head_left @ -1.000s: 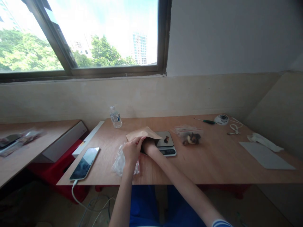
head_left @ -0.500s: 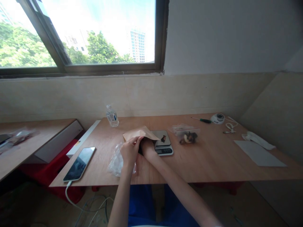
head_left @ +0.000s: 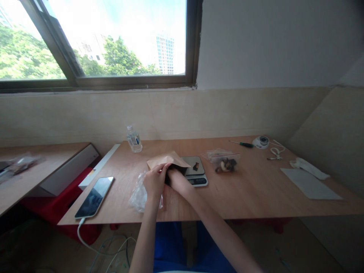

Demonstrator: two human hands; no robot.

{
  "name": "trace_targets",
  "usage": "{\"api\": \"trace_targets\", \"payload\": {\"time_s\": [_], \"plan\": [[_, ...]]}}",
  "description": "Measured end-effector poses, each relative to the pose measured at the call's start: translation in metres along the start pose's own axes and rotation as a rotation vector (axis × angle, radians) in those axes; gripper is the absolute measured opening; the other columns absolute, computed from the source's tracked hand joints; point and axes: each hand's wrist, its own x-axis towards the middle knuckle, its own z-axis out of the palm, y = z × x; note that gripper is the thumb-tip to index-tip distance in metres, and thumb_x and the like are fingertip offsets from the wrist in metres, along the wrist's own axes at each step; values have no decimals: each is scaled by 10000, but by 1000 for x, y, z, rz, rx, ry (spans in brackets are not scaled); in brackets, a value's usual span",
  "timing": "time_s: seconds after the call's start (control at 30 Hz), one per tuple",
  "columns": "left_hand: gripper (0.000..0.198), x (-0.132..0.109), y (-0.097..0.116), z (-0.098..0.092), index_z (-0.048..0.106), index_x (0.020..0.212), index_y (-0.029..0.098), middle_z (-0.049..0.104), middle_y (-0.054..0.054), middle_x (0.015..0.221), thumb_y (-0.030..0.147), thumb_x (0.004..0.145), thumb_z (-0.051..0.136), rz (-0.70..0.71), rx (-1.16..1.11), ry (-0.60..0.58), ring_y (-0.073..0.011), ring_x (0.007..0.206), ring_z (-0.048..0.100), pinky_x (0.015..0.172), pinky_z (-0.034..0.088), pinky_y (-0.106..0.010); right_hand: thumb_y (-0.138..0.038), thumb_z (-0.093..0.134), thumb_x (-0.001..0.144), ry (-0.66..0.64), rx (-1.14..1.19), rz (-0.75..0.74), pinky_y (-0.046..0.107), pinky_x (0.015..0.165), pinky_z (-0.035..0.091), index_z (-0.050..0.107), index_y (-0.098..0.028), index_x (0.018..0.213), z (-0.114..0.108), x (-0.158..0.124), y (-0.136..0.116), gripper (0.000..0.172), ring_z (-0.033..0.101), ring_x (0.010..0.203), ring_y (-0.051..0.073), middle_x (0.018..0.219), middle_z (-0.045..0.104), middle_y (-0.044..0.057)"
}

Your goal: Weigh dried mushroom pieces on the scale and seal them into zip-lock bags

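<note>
Our left hand pinches open the tan paper pouch near the wooden table's front edge; our right hand reaches inside, its grip hidden; window above

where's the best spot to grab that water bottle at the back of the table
Judging by its pose, grip the water bottle around its labelled middle, coming from the front, the person's side. It stands upright and alone near the table's back left corner, so fingers can wrap the round body; the wall close behind blocks a rear approach.
</note>
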Motion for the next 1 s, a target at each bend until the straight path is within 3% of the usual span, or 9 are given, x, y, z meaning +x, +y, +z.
{"api": "trace_targets", "payload": {"time_s": [0.13,0.23,0.33,0.43,0.63,0.8,0.9,1.0], "plan": [[265,2,1,-2,728,908,308,724,-13,732,462,829,527,-9,4,-9,-171,703,647,560,333,-218,-83,480,823,32,207,-9,280,829,441,567,-117,1124,-25,-26,-2,315,611,985,225,1048,661,129],[273,4,2,-3,729,906,302,727,-17,744,466,829,525,-20,8,-5,-172,704,649,561,329,-222,-28,471,799,40,225,32,280,851,418,584,-124,1077,-40,-39,-2,315,591,1018,218,1041,661,118],[271,4,3,-4,732,891,296,728,-16,749,470,819,538,-33,1,-2,-169,697,650,560,332,-220,-28,445,820,19,196,-18,284,887,396,586,-126,1072,-48,-47,-2,305,566,1053,205,1070,649,112],[264,4,4,-3,733,887,295,728,-14,749,461,821,538,-38,-10,-3,-162,693,648,562,337,-216,-52,417,851,-8,102,-82,296,890,393,590,-121,1065,-48,-53,-2,284,563,1041,207,1066,646,117],[268,3,3,-2,732,895,297,725,-16,742,451,834,522,-19,-17,-8,-170,708,651,565,337,-220,-41,381,850,75,-221,-11,342,866,398,597,-99,1014,-34,-54,-3,277,561,955,251,955,655,150],[266,2,5,-3,732,902,296,724,-20,743,455,828,532,-18,-8,-9,-168,704,646,558,333,-219,-105,422,867,161,-190,-41,376,865,386,583,-133,1019,-35,-52,2,223,534,971,253,954,643,132],[260,5,6,-4,731,898,309,725,-14,748,454,832,524,-3,-14,-18,-168,696,644,555,332,-221,-169,456,886,314,22,-137,363,887,372,588,-189,983,-44,-59,1,166,556,950,206,967,649,71],[289,9,7,-6,729,906,317,723,-15,733,485,831,506,-9,-2,-10,-180,689,640,538,317,-230,-234,486,885,741,251,-133,349,903,374,572,-206,995,-54,-69,6,142,561,973,184,1003,641,57]]}}
